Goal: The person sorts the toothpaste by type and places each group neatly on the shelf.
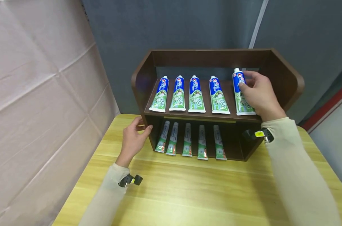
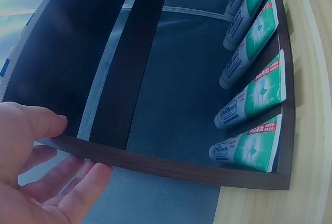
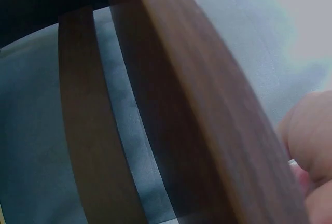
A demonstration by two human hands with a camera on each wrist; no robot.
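My right hand (image 1: 259,94) grips a blue, white and green toothpaste tube (image 1: 238,76) at the right end of the upper shelf, thumb across its front. The tube stands cap up, its flat end at the shelf's front edge. Its lower right part is hidden behind the hand. At the left, my left hand (image 1: 132,138) holds the side panel of a dark brown two-tier rack (image 1: 210,116). In the left wrist view the thumb lies on the inner side of that panel (image 2: 155,168) and the fingers are outside. The right wrist view shows mostly the shelf board (image 3: 192,99).
Several matching tubes (image 1: 195,94) lean in a row along the upper tier. Below them, several grey-green toothpaste tubes (image 1: 187,139) line the lower tier. The rack stands on a wood-grain table (image 1: 182,188), with a grey partition (image 1: 171,28) behind and a pale cloth wall (image 1: 46,94) at left.
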